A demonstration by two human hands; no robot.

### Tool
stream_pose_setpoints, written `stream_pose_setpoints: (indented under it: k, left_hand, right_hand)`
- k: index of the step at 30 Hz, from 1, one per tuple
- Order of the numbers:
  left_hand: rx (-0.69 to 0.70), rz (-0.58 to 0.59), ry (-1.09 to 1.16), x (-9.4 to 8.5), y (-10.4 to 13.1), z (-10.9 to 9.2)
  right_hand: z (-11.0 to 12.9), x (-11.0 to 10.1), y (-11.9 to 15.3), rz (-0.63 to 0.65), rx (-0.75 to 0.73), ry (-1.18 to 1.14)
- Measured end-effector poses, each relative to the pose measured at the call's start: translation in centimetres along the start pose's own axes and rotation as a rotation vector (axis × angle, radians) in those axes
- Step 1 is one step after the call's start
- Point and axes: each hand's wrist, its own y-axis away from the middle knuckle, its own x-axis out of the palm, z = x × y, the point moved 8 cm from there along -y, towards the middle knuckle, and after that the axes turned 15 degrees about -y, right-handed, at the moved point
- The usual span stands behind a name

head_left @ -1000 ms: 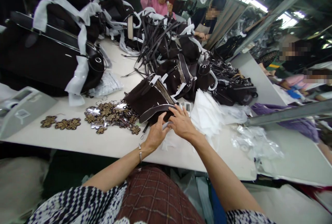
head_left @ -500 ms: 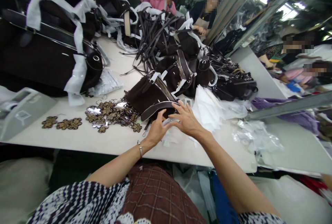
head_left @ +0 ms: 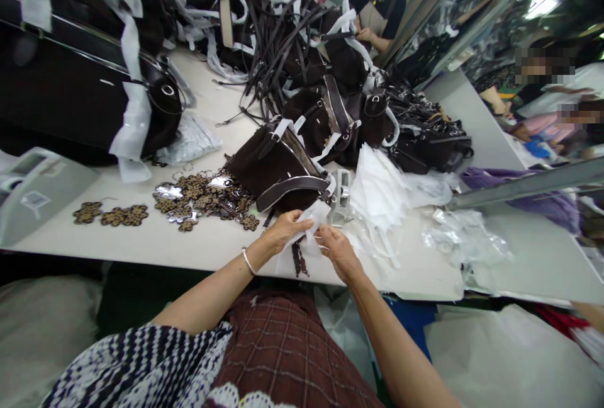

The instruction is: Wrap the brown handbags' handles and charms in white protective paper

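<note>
Near the desk's front edge (head_left: pixel 406 282), left hand (head_left: pixel 282 232) and right hand (head_left: pixel 338 252) pinched white wrap (head_left: pixel 317 211); uneven tugging could tear it.

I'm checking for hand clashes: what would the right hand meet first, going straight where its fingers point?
The right hand would probably meet the white sheet at its fingertips, then the left hand; depth is unclear.

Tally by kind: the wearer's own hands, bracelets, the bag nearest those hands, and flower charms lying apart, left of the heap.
Left hand and right hand: 2
Bracelet: 1
Nearest dark bag: 1
Flower charms left of the heap: 3
Total: 7
</note>
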Motion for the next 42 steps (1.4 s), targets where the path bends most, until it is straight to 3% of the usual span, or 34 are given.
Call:
stream_pose_setpoints:
  k: [5,9,13,19,24,28,33,35,39,42]
  left_hand:
    - [-0.006,0.051,-0.035,0.6,2.4,1.0]
    - [0.038,-0.062,-0.196,0.1,3.8,2.0]
    - [0.005,-0.097,-0.241,0.7,4.1,2.9]
    - [0.074,-0.245,-0.425,1.3,4.8,2.1]
    - [0.128,-0.293,-0.49,2.0,6.0,2.2]
    - [0.145,-0.325,-0.631,2.4,6.5,2.0]
    - [0.136,-0.585,-0.906,2.2,7.0,1.5]
    - [0.13,-0.621,-0.916,2.1,7.0,1.8]
    - [0.165,-0.548,-0.775,2.2,6.8,2.6]
    - [0.183,-0.42,-0.564,2.5,7.1,2.8]
  right_hand:
    - [-0.4,1.7,-2.6,-0.018,-0.023,-0.073]
    - [0.6,1.3,-3.3,-0.028,-0.044,-0.058]
    - [0.1,0.2,-1.4,0.02,0.02,-0.082]
    - [-2.7,-1.5,2.4,0.054,0.065,0.03]
    - [-2.2,-1.1,2.1,0.089,-0.096,0.219]
    - [-1.2,-0.1,2.3,0.19,-0.141,0.279]
    - [-0.2,1.3,3.2,0.274,-0.265,0.419]
    - [-0.4,1.9,3.1,0.343,-0.234,0.426]
    - [-1.2,3.2,2.9,0.557,-0.104,0.409]
    - [-1.5,3.5,2.7,0.627,0.007,0.359]
